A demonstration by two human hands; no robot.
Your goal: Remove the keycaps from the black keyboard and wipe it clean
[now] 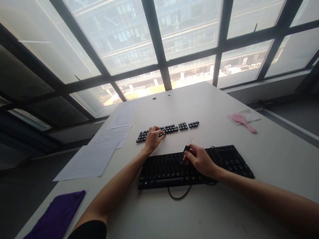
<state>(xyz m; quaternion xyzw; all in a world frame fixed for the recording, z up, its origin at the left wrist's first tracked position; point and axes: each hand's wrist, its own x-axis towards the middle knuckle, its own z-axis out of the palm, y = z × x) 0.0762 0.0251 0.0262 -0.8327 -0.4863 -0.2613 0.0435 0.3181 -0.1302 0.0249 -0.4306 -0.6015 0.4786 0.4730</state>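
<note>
A black keyboard (171, 182) lies on the white table, with many keys gone from its upper part and a cable loop at its front edge. Behind it, loose black keycaps (171, 128) are laid out in rows and small blocks. My left hand (154, 136) rests at these keycaps, thumb and fingers pinched near one; whether it grips a keycap is hidden. Over the middle of the keyboard, my right hand (196, 158) is closed on a small dark tool (186, 148) with thin wire prongs.
Printed papers (86, 162) lie along the table's left side. A purple cloth pouch (58, 214) is at the front left. On the right, a pink hairbrush (243, 122) sits on a clear plastic bag. Large windows stand behind the white table (196, 103).
</note>
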